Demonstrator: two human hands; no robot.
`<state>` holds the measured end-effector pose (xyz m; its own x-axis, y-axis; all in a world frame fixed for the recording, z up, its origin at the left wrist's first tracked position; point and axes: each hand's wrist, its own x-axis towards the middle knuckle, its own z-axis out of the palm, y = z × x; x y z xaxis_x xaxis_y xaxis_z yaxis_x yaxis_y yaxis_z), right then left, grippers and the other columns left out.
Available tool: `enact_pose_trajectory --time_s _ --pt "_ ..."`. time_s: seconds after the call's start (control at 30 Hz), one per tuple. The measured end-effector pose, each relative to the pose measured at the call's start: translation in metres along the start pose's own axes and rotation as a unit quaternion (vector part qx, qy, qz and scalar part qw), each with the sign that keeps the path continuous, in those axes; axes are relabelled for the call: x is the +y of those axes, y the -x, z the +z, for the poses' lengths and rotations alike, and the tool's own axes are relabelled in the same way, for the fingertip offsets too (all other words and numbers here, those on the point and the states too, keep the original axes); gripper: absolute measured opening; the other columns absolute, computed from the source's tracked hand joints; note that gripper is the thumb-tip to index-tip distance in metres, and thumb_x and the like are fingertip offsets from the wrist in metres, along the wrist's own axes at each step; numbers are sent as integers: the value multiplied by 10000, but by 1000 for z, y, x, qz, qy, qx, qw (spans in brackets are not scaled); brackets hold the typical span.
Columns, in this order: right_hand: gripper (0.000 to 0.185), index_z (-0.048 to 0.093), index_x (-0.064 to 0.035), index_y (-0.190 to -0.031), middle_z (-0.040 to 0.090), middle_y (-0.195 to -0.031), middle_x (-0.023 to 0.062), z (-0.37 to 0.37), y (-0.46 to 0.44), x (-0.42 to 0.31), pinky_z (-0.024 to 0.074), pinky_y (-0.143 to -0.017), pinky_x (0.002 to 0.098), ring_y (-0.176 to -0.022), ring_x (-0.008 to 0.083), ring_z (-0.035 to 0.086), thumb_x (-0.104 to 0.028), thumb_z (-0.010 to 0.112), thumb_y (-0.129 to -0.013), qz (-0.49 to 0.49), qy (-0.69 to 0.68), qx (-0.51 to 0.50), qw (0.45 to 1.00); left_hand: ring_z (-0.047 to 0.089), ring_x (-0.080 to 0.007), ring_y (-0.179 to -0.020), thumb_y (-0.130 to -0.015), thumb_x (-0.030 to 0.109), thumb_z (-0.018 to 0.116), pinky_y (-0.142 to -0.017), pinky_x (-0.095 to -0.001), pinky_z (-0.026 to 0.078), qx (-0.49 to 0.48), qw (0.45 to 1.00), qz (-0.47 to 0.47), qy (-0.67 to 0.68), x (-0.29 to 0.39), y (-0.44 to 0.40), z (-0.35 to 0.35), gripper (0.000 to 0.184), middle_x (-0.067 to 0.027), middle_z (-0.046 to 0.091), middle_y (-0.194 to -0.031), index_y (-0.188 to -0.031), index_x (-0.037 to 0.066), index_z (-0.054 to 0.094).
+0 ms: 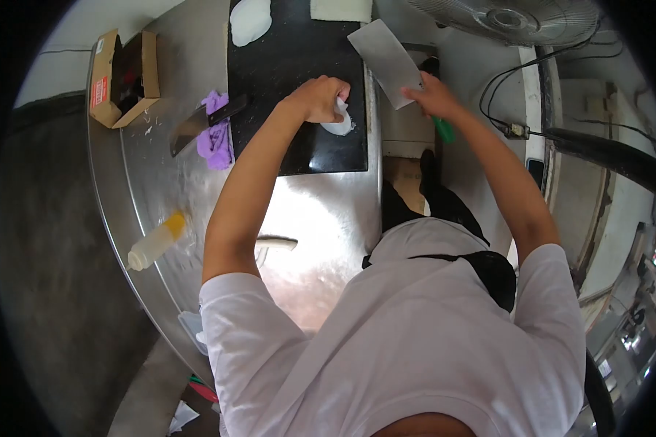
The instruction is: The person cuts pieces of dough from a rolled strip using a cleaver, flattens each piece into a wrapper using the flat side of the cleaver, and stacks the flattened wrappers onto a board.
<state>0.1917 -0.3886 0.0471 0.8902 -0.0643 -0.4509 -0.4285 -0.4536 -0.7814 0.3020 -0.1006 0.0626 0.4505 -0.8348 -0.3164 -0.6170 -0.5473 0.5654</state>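
My left hand [321,100] is over the black board [299,149], its fingers curled round a small white dough-like piece [338,125] that rests near the board's right edge. Part of that piece is hidden under the fingers. My right hand [435,100] grips a broad cleaver [384,62] by its green handle, off the board's right side. The wide blade points up and to the left, apart from the white piece. Farther up the board lies a larger flattened white dough-like piece [251,22].
A knife [189,131] with a black handle lies on a purple cloth [215,146] left of the board. A cardboard box [153,69] and a squeeze bottle [151,246] are on the metal table [197,193]. A pale block [340,9] sits at the far edge; a fan [506,18] stands right.
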Motion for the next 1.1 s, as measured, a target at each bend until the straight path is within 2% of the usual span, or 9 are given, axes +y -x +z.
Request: enact_pose_trajectory --time_s 0.07,0.13,0.17,0.27,0.4,0.47,0.67,0.9,1.1 --pt "554 562 -17 -1274 662 -834 99 -1 2 7 455 -442 347 -483 168 560 -412 744 -930 9 -14 -6 1000 707 -361 -909 -690 92 820 -825 -411 542 7 1000 17 -14 4 -5 -6 310 -162 728 -936 -935 17 645" --pt "563 558 -22 -1290 661 -839 94 -2 8 11 454 -442 343 -484 161 559 -410 747 -928 19 -28 -11 999 691 -277 -858 -698 41 811 -805 -368 530 -62 995 6 78 5 -10 -14 301 -125 716 -918 -934 21 624" --pt "564 556 -27 -1296 656 -833 89 0 12 11 454 -443 340 -484 157 555 -407 750 -926 16 -33 -8 999 691 -277 -858 -698 41 811 -805 -368 530 -65 995 10 75 3 -12 -15 301 -125 716 -918 -934 21 624" --pt "564 553 -36 -1304 648 -823 81 3 15 19 454 -446 338 -486 151 550 -402 754 -924 27 -29 1 999 619 -148 -828 -702 -15 796 -787 -311 509 -85 974 -34 205 0 -11 -13 323 -70 681 -864 -953 29 598" --pt "548 557 -38 -1283 639 -810 78 5 23 21 457 -451 340 -491 151 554 -398 756 -921 32 -48 1 998 660 -192 -847 -689 24 837 -802 -330 523 -59 972 -68 216 9 -10 -20 394 -92 688 -866 -1025 42 632" --pt "547 557 -36 -1281 639 -810 79 6 26 22 461 -452 340 -491 154 556 -398 755 -922 33 -55 -5 998 706 -256 -899 -666 89 880 -820 -365 543 -83 995 -47 31 9 -11 -17 418 -115 721 -915 -1037 64 690" --pt "540 562 -28 -1271 637 -796 88 14 26 30 478 -461 353 -491 166 561 -388 759 -919 46 -61 0 997 723 -298 -967 -669 128 867 -833 -383 551 -146 984 -68 -74 19 -22 -10 262 -105 757 -1000 -897 83 745" --pt "547 585 -21 -1245 636 -767 102 20 28 37 480 -475 368 -494 185 566 -415 763 -910 10 -54 16 998 718 -275 -965 -707 11 790 -849 -376 547 -173 984 2 29 29 -27 -13 203 -97 751 -953 -897 67 743" --pt "549 589 -14 -1232 636 -797 103 23 32 38 475 -472 361 -520 181 576 -420 765 -906 32 -80 9 996 712 -271 -953 -726 -30 785 -854 -381 542 -104 991 21 80 13 -34 -2 191 -93 741 -938 -893 47 737"
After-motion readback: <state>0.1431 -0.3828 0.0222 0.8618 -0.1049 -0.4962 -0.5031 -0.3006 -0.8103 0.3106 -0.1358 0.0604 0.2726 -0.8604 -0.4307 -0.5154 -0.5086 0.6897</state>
